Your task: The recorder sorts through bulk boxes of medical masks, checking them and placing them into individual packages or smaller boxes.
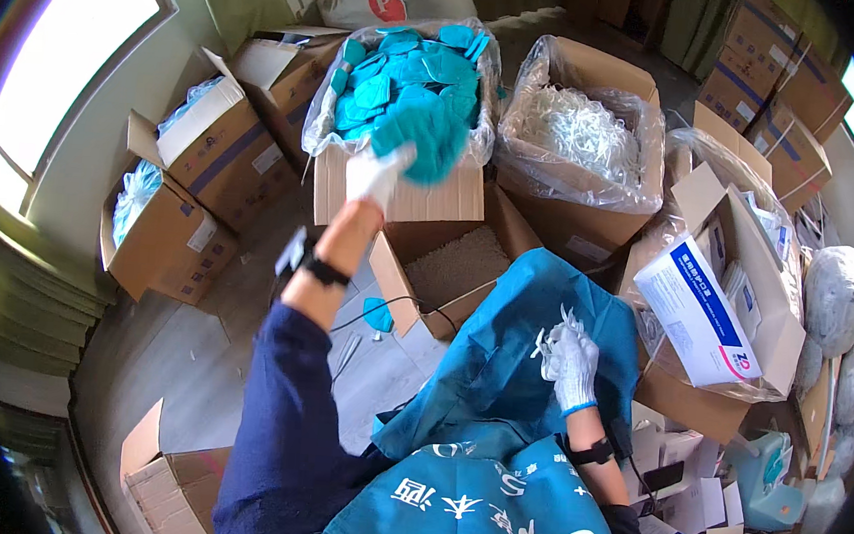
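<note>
My left hand (378, 177), in a white glove and blurred by motion, reaches far forward and grips a teal face mask (429, 145), also blurred. It is over the near edge of a plastic-lined carton (403, 195) heaped with flat, rounded teal masks (371, 92). In a white knitted glove with a blue cuff, my right hand (568, 363) hovers above the teal apron (500, 358) over my lap. Its fingers are slightly bent and apart, with nothing visible in them.
A lined carton of white strips (582, 139) stands right of the masks. Below them is an open carton with beige contents (460, 260). A white printed box (694, 313) leans on a carton at right. One teal mask (378, 313) lies on the floor. More cartons (225, 156) stand left.
</note>
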{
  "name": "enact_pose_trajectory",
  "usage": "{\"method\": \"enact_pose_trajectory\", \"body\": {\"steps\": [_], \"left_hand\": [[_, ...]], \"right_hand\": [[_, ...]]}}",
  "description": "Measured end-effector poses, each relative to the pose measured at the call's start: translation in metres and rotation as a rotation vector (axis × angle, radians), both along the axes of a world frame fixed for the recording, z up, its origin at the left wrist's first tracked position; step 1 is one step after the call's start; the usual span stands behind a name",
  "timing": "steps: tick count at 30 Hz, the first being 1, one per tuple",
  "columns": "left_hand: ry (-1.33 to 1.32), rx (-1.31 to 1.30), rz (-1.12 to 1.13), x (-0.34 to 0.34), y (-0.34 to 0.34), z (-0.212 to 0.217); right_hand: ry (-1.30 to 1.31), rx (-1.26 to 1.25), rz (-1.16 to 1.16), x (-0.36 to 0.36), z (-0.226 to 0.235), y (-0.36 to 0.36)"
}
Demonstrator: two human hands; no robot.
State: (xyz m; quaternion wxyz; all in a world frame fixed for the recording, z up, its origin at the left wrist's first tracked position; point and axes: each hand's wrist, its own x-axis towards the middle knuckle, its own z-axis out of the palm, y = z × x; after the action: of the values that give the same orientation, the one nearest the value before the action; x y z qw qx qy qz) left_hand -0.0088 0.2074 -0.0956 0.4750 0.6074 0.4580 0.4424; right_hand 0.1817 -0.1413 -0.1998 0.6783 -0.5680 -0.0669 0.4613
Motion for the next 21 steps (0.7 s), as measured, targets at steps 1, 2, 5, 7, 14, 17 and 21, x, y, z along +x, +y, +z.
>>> {"method": "enact_pose_trajectory", "body": {"steps": [1, 2, 5, 7, 14, 17, 21], "left_hand": [[0.183, -0.002, 0.087, 0.01, 0.028, 0.024], [-0.194, -0.15, 0.043, 0.02, 0.058, 0.033], [-0.552, -0.361, -0.003, 0.029, 0.119, 0.046], [-0.379, -0.302, -0.038, 0.053, 0.115, 0.039], [-0.227, -0.455, -1.19, 0.107, -0.127, -0.028], [-0.297, -0.745, -1.289, 0.087, -0.165, -0.043], [-0.333, -0.936, -1.147, 0.08, -0.182, -0.045]], "right_hand": [[0.047, 0.016, 0.106, 0.002, 0.004, -0.002], [0.047, 0.009, 0.112, 0.001, 0.005, 0.0], [0.094, 0.079, -0.03, -0.022, 0.045, 0.027], [0.009, 0.18, 0.021, -0.012, 0.047, 0.032], [0.312, 0.469, 0.314, 0.02, 0.113, 0.027], [0.409, 0.452, 0.117, 0.028, 0.112, 0.02], [0.242, 0.458, 0.073, 0.047, 0.082, 0.009]]}}
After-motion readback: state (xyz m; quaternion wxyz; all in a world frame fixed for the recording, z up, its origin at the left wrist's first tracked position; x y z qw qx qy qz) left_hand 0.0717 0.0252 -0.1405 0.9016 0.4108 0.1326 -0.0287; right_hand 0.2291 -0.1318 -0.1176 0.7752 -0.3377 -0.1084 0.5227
